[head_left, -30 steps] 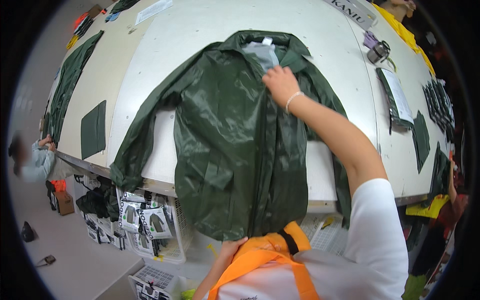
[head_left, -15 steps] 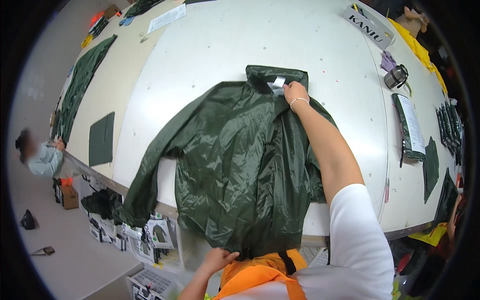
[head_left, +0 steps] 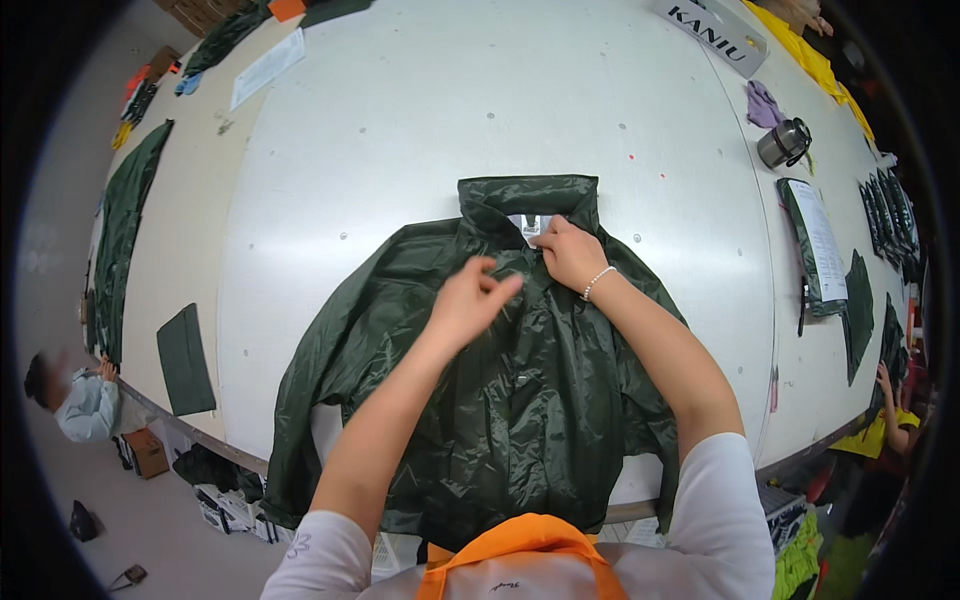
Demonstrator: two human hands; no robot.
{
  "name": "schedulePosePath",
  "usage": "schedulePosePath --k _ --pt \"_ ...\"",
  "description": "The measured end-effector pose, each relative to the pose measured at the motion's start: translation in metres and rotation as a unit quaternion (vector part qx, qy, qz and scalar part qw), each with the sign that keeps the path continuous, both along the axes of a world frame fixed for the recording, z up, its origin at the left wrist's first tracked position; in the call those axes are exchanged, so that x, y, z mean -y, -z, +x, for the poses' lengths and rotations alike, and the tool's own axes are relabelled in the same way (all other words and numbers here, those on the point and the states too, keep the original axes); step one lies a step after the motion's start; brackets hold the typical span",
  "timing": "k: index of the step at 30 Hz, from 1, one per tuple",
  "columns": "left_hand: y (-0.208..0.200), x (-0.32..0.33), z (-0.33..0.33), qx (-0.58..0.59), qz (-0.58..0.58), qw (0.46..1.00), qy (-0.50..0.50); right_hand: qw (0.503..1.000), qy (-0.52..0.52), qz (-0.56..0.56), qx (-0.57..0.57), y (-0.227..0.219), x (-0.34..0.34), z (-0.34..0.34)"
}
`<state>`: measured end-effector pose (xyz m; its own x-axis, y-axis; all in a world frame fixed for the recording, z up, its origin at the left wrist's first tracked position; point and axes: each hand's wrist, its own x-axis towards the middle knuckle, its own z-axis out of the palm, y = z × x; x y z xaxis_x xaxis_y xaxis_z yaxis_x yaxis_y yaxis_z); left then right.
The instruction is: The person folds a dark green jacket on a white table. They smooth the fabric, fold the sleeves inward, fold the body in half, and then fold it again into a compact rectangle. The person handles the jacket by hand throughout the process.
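Okay so, edges first: the dark green jacket [head_left: 540, 390] lies front up along the near edge of the white tabletop [head_left: 390, 150], hem right up by the orange apron [head_left: 530, 538] and both cuffs reaching past that edge. Most of the elbow room is beyond the collar [head_left: 528, 188], where a wide stretch of white runs off toward the far side. My right hand [head_left: 573, 252] has its grip pinched on the jacket at the neck, just beside the white label [head_left: 532, 227], though the fingers hide exactly which layer. The left hand [head_left: 472, 298] is over the chest with a loose grip, thumb and fingertips apart and nothing between them; can't tell if it's brushing the cloth. Surface-wise, there are scattered dark spots, and a beige section on the left. Down left you get grey floor [head_left: 165, 530] and a cardboard box [head_left: 148, 453]. Also on the left: a flat green piece [head_left: 187, 360], a long green garment [head_left: 130, 240] and a person [head_left: 85, 408] beside it. Right side's busier: purple cloth [head_left: 763, 105], silver flask [head_left: 784, 143] and a dark package with a white sheet [head_left: 818, 240], all well apart from the jacket. What actually blocks the view is both forearms crossing the jacket.
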<state>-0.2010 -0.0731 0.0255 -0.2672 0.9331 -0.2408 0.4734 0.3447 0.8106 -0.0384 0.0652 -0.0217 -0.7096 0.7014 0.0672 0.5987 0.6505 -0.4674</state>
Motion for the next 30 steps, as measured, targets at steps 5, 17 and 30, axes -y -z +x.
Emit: schedulePosePath --k 5,17,30 --pt "0.017 -0.066 -0.013 0.039 -0.145 0.988 -0.027 0.992 -0.085 0.097 0.017 -0.003 0.005 0.005" --pt "0.044 -0.054 -0.030 0.252 -0.056 0.963 -0.073 0.983 -0.150 0.101 0.041 -0.016 0.003 -0.001" --pt "0.031 -0.047 -0.023 0.175 -0.013 0.984 -0.015 0.985 -0.149 0.071 0.043 -0.018 0.016 0.011"
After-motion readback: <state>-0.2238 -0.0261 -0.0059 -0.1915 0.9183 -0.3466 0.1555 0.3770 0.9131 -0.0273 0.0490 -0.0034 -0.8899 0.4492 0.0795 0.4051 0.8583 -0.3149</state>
